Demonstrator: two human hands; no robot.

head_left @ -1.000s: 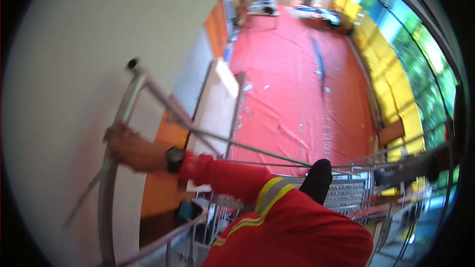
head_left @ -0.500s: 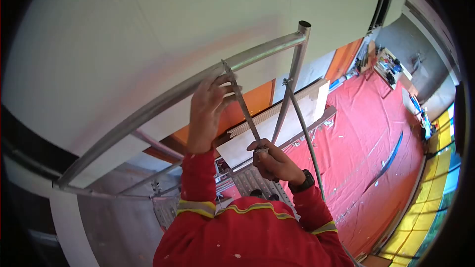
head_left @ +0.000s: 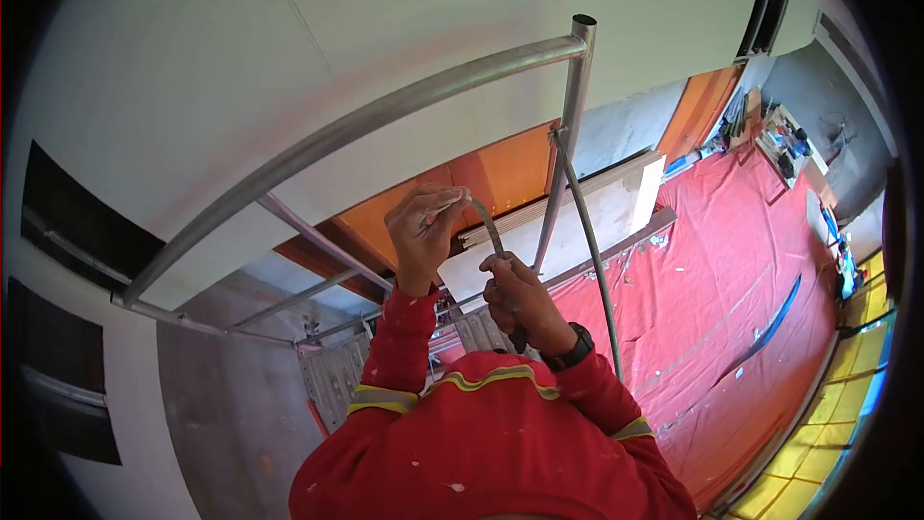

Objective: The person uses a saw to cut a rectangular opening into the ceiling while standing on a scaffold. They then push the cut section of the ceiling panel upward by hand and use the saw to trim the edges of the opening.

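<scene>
A narrow, dark, flexible strip (head_left: 492, 230), resembling a saw blade, bends in a slight arc between my two hands. Its upper end is pinched between the fingertips of my left hand (head_left: 422, 229), which look dusted with white. Lower down, the fingers of my right hand (head_left: 525, 300) wrap around the strip, and a dark end shows below the fist. That wrist wears a black watch (head_left: 575, 347). Both hands are beneath the curved metal tube of the scaffold frame (head_left: 385, 108), apart from it.
A diagonal brace (head_left: 589, 231) runs down on my right. Pale boards (head_left: 616, 202) lean against the orange wall panel (head_left: 500, 171). Far below, red sheeting (head_left: 722, 299) covers the floor, with a cluttered table (head_left: 784, 140) beyond. A perforated platform (head_left: 332, 376) lies beneath me.
Both hands have come lower, away from the top tube. The strip has gone from straight to bowed, and my left fingers have closed on its tip. The view has shifted slightly.
</scene>
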